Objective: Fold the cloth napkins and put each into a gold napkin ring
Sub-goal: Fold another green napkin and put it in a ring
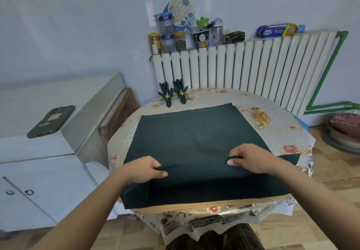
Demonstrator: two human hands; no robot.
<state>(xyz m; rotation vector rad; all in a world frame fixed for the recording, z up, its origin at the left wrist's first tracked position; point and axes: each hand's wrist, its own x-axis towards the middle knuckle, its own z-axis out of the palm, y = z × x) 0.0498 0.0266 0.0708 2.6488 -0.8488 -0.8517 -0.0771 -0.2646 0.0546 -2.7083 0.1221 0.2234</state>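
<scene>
Dark green napkin (192, 137) spread flat over the middle of the round table (224, 98), its near part pinched up into a fold close to the near edge. Left hand (144, 169) and right hand (247, 158) side by side on that fold, thumb and curled fingers of each clamped on the cloth. Two finished napkins (174, 93), already in gold rings, standing at the far-left edge; loose gold rings (261, 119) heaped near the far-right edge, just beside the napkin's far right corner; phone (51, 121) on the white counter (23, 148) left of the table.
</scene>
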